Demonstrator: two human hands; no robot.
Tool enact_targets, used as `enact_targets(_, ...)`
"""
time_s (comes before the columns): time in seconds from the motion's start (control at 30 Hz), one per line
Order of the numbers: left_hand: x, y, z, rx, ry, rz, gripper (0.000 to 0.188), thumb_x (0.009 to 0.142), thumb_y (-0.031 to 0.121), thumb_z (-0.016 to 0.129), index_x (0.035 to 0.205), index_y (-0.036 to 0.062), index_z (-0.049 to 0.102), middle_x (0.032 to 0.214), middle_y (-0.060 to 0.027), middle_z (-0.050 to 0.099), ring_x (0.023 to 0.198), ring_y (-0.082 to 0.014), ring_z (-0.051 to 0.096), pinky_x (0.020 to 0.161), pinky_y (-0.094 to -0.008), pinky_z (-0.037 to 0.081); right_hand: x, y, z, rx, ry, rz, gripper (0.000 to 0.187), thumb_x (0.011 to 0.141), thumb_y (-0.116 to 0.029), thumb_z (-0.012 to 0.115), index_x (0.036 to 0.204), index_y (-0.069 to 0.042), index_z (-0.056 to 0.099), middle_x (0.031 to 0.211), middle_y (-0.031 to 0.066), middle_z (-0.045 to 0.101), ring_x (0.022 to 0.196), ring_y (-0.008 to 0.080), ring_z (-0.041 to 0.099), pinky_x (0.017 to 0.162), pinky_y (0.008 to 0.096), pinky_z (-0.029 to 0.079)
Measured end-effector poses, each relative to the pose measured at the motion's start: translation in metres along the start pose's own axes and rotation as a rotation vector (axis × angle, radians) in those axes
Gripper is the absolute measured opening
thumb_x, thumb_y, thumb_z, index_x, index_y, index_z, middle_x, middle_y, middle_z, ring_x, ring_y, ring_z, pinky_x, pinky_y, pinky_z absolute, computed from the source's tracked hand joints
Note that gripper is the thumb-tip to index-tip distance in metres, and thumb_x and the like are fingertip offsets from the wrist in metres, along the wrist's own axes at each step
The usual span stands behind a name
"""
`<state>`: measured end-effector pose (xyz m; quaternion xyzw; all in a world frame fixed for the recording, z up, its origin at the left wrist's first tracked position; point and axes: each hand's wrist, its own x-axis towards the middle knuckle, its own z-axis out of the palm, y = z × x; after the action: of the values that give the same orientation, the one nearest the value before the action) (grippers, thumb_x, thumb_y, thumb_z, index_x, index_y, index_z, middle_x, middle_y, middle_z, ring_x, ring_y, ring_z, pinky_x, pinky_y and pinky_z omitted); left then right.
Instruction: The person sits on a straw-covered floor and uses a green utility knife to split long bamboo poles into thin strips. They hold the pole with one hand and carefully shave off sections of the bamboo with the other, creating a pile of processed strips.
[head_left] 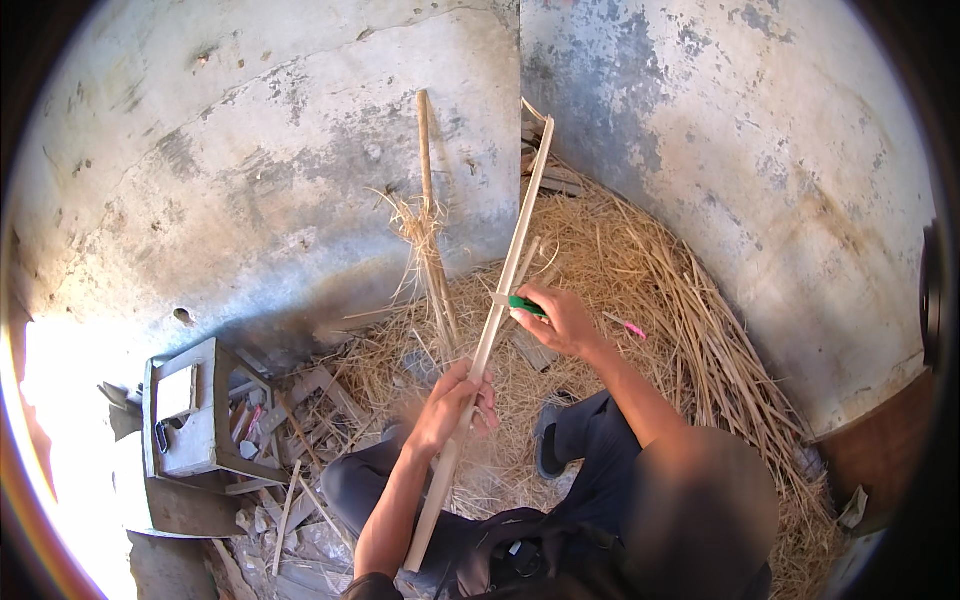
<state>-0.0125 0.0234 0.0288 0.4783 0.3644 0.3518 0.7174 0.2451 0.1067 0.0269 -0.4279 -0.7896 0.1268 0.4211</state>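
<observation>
A long, pale split-bamboo strip [517,236] slants up from my lap toward the corner of the room. My left hand [450,408] is wrapped around it at about its middle, above my bent knee. Higher on the strip, my right hand [562,318] grips a small knife with a green handle [527,305]. Its short blade lies across the strip, touching or very near it; the exact contact is too small to tell. At the strip's top end, a thin curl hangs off.
Shavings and thin strips [600,235] cover the floor along the right wall. A bamboo pole [425,150] tangled with shavings leans on the wall ahead. To the left stands a worn wooden stool [205,440] among scraps. A pink-handled tool [633,329] lies beyond my right forearm.
</observation>
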Motion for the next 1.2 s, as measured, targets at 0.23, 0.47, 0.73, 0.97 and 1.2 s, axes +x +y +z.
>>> enact_targets(0.23,0.001,-0.003,-0.006,0.043,-0.047,-0.022,0.024,0.106,0.019,0.036,0.113,0.0052,0.054,0.070,-0.0010,0.049,0.057,-0.0136,0.050,0.056,-0.0298,0.048,-0.002,-0.014,-0.002,0.019,-0.024,-0.033,0.034,0.097,-0.037,0.067,0.105,-0.004,0.071,0.079,0.0094,0.069,0.064,0.0245,0.066,0.059,0.0370,0.051)
enact_targets(0.47,0.002,-0.010,0.004,0.278,0.071,0.064,0.039,0.114,0.041,0.042,0.099,0.0072,0.052,0.066,0.0049,0.043,0.051,-0.0060,0.041,0.047,-0.0260,0.041,-0.004,-0.014,0.001,-0.003,-0.047,-0.027,0.030,0.097,-0.036,0.067,0.104,-0.007,0.072,0.085,0.0087,0.072,0.069,0.0248,0.070,0.062,0.0372,0.054)
enact_targets(0.73,0.002,-0.011,0.003,0.417,0.130,0.073,0.042,0.115,0.042,0.043,0.090,0.0085,0.049,0.065,0.0063,0.041,0.050,-0.0052,0.039,0.045,-0.0262,0.036,-0.001,-0.016,-0.002,-0.072,-0.021,-0.010,0.029,0.094,-0.035,0.072,0.102,-0.006,0.074,0.082,0.0081,0.073,0.067,0.0243,0.070,0.060,0.0362,0.053)
enact_targets(0.97,0.002,-0.013,0.001,0.274,0.076,0.039,0.040,0.115,0.041,0.043,0.092,0.0083,0.049,0.065,0.0066,0.041,0.049,-0.0052,0.040,0.044,-0.0257,0.036,0.001,-0.016,-0.006,-0.082,0.008,-0.005,0.028,0.094,-0.034,0.071,0.101,-0.007,0.074,0.083,0.0084,0.073,0.068,0.0246,0.071,0.061,0.0366,0.054)
enact_targets(1.2,0.001,-0.015,0.001,0.400,0.108,0.090,0.040,0.115,0.040,0.043,0.091,0.0081,0.051,0.066,0.0063,0.044,0.051,-0.0041,0.042,0.046,-0.0256,0.037,0.003,-0.019,-0.011,-0.130,0.020,-0.001,0.026,0.096,-0.034,0.070,0.102,-0.009,0.073,0.083,0.0073,0.074,0.069,0.0238,0.072,0.062,0.0355,0.055)
